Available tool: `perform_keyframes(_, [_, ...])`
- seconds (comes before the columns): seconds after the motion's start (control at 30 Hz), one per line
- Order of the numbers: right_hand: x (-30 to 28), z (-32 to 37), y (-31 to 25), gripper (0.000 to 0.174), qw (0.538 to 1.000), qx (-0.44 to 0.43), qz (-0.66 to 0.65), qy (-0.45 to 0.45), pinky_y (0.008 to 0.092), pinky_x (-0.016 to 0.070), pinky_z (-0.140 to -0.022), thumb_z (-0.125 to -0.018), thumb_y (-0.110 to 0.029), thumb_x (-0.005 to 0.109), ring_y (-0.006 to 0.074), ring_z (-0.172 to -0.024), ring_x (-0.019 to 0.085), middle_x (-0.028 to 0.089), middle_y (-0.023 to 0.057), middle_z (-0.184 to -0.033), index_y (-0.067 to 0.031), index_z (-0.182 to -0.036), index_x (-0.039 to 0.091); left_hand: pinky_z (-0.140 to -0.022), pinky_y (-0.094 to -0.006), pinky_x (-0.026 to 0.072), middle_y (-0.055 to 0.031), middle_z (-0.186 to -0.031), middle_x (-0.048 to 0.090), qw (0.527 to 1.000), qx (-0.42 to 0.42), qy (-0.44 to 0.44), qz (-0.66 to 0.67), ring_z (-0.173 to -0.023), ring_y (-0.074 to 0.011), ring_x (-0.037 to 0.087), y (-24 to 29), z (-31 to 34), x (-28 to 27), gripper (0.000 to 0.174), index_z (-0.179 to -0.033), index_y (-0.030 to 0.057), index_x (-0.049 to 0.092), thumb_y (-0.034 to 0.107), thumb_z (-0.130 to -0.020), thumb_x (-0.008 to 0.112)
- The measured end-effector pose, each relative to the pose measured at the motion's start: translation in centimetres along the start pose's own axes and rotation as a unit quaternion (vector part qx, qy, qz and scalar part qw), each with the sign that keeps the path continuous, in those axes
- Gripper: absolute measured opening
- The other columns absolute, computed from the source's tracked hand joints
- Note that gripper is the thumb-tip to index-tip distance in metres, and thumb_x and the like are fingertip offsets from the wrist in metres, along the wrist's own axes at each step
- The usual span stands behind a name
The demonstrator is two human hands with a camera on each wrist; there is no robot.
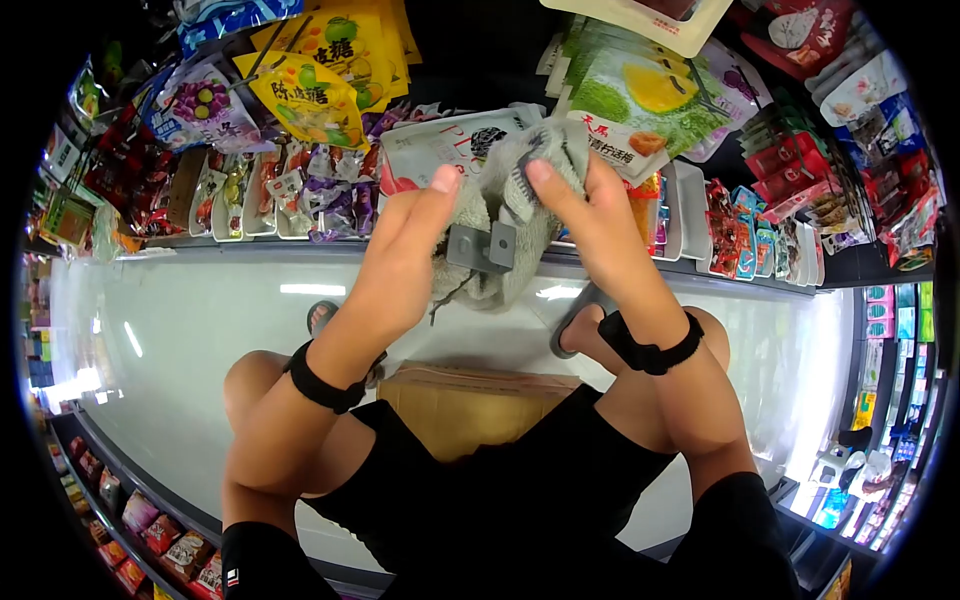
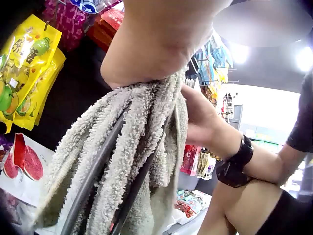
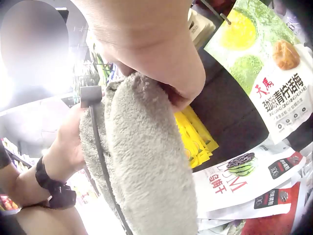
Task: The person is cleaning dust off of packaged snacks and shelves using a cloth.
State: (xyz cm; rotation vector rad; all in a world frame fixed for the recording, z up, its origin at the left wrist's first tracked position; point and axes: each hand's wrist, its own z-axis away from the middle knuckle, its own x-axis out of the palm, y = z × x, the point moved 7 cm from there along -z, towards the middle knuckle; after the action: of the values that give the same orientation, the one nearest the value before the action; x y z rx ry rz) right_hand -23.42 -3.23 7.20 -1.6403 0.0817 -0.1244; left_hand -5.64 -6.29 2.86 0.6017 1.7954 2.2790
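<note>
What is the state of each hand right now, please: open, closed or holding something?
Left hand: closed, holding one side of the grey cloth.
Right hand: closed, holding the other side of the same cloth.

The left forearm and right forearm reach forward and inward between the parted knees. The left hand grips, thumb extended forward; the right hand grips too, its thumb slanting inward
</note>
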Motion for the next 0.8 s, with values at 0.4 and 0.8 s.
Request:
perform_keyframes(0.4, [2.7,5.5,-3.7,0.046,0.863,-0.424,0.275,0.003,0.0367,0.053,-0.09,-0.081,-0.01,0.071,0.0255,-0.104,0.067,0.064,0.0192,-0.12,0.0062,-0.122,0.061,-0.094,-0.0319,0.0456,-0.0088,-0.112,0.064,0.985,0.111,0.014,0.134,-0.102,-0.0168,0.06,2.7,-0.5,-0.2,0.051,-0.119,-0.001,0.06,0.042,-0.105,0.037])
perform_keyframes(0.8, [5.8,5.1,-2.6,0.038,0.835,-0.421,0.353,0.016,0.0343,0.0498,-0.049,-0.067,-0.01,0.076,0.029,-0.055,0.062,0.066,0.0175,-0.087,0.0034,-0.1,0.064,-0.093,-0.0289,0.0466,-0.0073,-0.111,0.065,0.988,0.112,-0.045,0.1,-0.103,-0.0139,0.059,2.9,0.0,1.7,0.051,-0.121,0.0027,0.058,0.045,-0.106,0.034])
